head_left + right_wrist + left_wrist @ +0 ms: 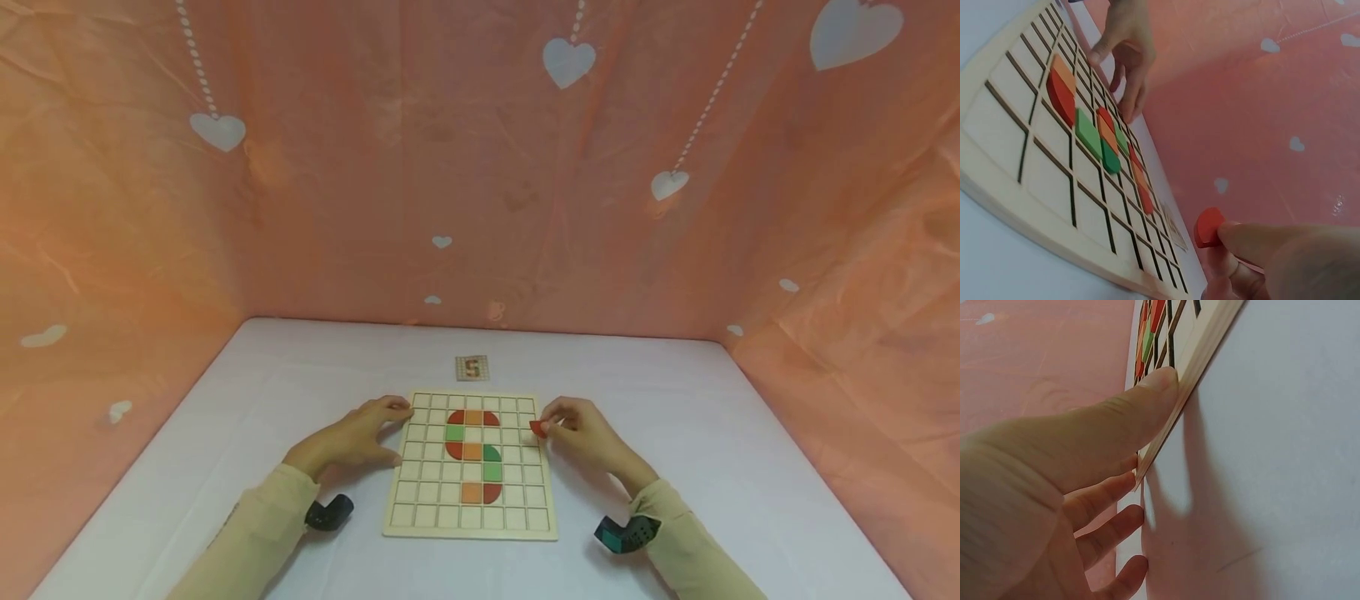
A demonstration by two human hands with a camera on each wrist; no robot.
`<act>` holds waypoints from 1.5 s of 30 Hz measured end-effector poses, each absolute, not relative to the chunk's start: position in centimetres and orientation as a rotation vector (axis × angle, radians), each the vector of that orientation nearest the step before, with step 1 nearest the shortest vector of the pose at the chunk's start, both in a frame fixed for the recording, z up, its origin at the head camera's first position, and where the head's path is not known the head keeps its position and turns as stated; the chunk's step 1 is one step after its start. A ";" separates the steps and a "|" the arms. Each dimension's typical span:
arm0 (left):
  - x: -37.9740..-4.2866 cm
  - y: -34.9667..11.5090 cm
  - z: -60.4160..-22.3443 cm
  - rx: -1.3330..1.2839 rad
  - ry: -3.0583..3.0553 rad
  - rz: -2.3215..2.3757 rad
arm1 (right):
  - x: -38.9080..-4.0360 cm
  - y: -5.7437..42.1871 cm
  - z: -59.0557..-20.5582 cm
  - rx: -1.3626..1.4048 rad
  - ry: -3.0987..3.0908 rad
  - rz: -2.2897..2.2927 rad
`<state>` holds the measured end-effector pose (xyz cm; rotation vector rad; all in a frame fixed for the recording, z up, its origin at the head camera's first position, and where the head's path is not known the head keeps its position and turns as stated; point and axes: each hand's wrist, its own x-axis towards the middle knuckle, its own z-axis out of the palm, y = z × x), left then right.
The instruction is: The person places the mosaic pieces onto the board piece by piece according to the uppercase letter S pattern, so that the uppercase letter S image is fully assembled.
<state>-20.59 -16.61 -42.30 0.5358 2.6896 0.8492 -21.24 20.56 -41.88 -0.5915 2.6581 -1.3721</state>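
A wooden grid board (438, 517) lies flat on the table. Several coloured pieces sit in its cells in an S-like shape: orange squares (474, 417), light green squares (492, 472), red quarter-circles (492, 493) and a dark green quarter-circle (491, 453). My right hand (588, 435) pinches a red quarter-circle piece (1209, 227) between thumb and fingers, above the board's right edge. At the opposite edge my left hand (348, 435) rests with fingers spread; in the left wrist view its thumb (1160, 384) touches the board's rim.
Just beyond the board lies a small card (472, 367) printed with a similar coloured pattern on a grid. The white table (300, 367) is bounded at the back and sides by orange-pink cloth (480, 167) with white hearts. Each wrist wears a dark device (627, 534).
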 end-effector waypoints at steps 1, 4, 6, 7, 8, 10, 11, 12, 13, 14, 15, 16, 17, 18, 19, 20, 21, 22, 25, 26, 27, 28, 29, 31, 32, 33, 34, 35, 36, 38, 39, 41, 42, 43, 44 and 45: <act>-20.6 -16.6 -42.3 0.537 2.690 0.843 | -21.2 20.4 -41.9 -0.599 2.650 -1.374; -20.6 -16.5 -42.2 0.532 2.690 0.831 | -20.9 20.0 -41.8 -0.606 2.634 -1.368; -20.6 -16.4 -42.2 0.539 2.692 0.823 | -20.7 19.7 -41.8 -0.615 2.632 -1.355; -20.6 -16.4 -42.1 0.548 2.695 0.820 | -20.6 19.6 -41.8 -0.617 2.630 -1.351; -20.6 -16.3 -42.2 0.547 2.694 0.825 | -20.5 19.5 -41.8 -0.620 2.626 -1.348; -20.5 -16.3 -42.2 0.547 2.694 0.834 | -20.3 19.2 -41.8 -0.633 2.619 -1.342; -20.6 -16.3 -42.2 0.551 2.694 0.833 | -20.2 19.0 -41.8 -0.641 2.614 -1.345; -20.6 -16.4 -42.2 0.562 2.698 0.823 | -20.1 18.9 -41.9 -0.655 2.608 -1.349; -20.6 -16.4 -42.2 0.550 2.694 0.831 | -20.0 18.8 -41.9 -0.658 2.598 -1.357; -20.6 -16.4 -42.2 0.547 2.694 0.830 | -20.0 18.7 -42.0 -0.670 2.587 -1.364; -20.5 -16.4 -42.2 0.552 2.694 0.827 | -19.9 18.6 -42.1 -0.680 2.576 -1.372; -20.5 -16.4 -42.2 0.551 2.694 0.825 | -19.8 18.4 -42.2 -0.684 2.566 -1.374; -20.5 -16.5 -42.2 0.548 2.691 0.826 | -19.7 18.3 -42.3 -0.688 2.558 -1.376; -20.4 -16.5 -42.2 0.553 2.692 0.822 | -19.7 18.2 -42.4 -0.686 2.550 -1.375; -20.4 -16.5 -42.2 0.547 2.688 0.833 | -19.6 18.1 -42.5 -0.680 2.544 -1.373; -20.4 -16.5 -42.2 0.553 2.688 0.832 | -19.6 18.0 -42.6 -0.678 2.544 -1.365; -20.4 -16.5 -42.2 0.549 2.686 0.841 | -19.5 17.8 -42.7 -0.673 2.547 -1.356; -20.4 -16.5 -42.3 0.550 2.686 0.842 | -19.4 17.7 -42.7 -0.670 2.549 -1.350; -20.4 -16.5 -42.3 0.559 2.689 0.838 | -19.2 17.4 -42.7 -0.680 2.554 -1.346; -20.4 -16.5 -42.2 0.560 2.690 0.835 | -19.1 17.3 -42.7 -0.685 2.554 -1.344; -20.4 -16.5 -42.2 0.552 2.688 0.836 | -19.1 17.3 -42.7 -0.687 2.554 -1.343; -20.4 -16.5 -42.2 0.548 2.686 0.834 | -19.0 17.2 -42.7 -0.694 2.551 -1.345; -20.3 -16.5 -42.1 0.548 2.684 0.833 | -18.9 17.1 -42.6 -0.696 2.549 -1.342; -20.3 -16.5 -42.1 0.549 2.684 0.830 | -18.8 17.0 -42.6 -0.694 2.533 -1.346; -20.3 -16.6 -42.1 0.556 2.687 0.826 | -18.7 16.9 -42.5 -0.697 2.530 -1.346; -20.3 -16.6 -42.1 0.556 2.688 0.825 | -18.6 16.8 -42.5 -0.702 2.521 -1.349; -20.3 -16.6 -42.1 0.566 2.691 0.821 | -18.5 16.7 -42.4 -0.704 2.513 -1.353; -20.3 -16.6 -42.1 0.567 2.691 0.823 | -18.5 16.6 -42.3 -0.706 2.505 -1.357; -20.4 -16.6 -42.1 0.569 2.692 0.821 | -18.4 16.6 -42.3 -0.713 2.495 -1.365; -20.4 -16.6 -42.1 0.574 2.692 0.819 | -18.2 16.3 -42.1 -0.734 2.489 -1.366; -20.4 -16.6 -42.1 0.576 2.690 0.821 | -18.1 16.2 -42.0 -0.742 2.486 -1.365; -20.5 -16.6 -42.1 0.590 2.693 0.814 | -18.0 15.9 -42.0 -0.775 2.483 -1.364; -20.5 -16.7 -42.1 0.603 2.697 0.806 | -18.0 15.8 -41.9 -0.793 2.485 -1.361; -20.5 -16.7 -42.2 0.610 2.700 0.805 | -17.9 15.6 -41.9 -0.811 2.489 -1.357; -20.6 -16.7 -42.2 0.618 2.701 0.805 | -17.8 15.5 -41.9 -0.827 2.490 -1.356; -20.6 -16.8 -42.2 0.624 2.702 0.805 | -17.8 15.4 -42.0 -0.843 2.492 -1.355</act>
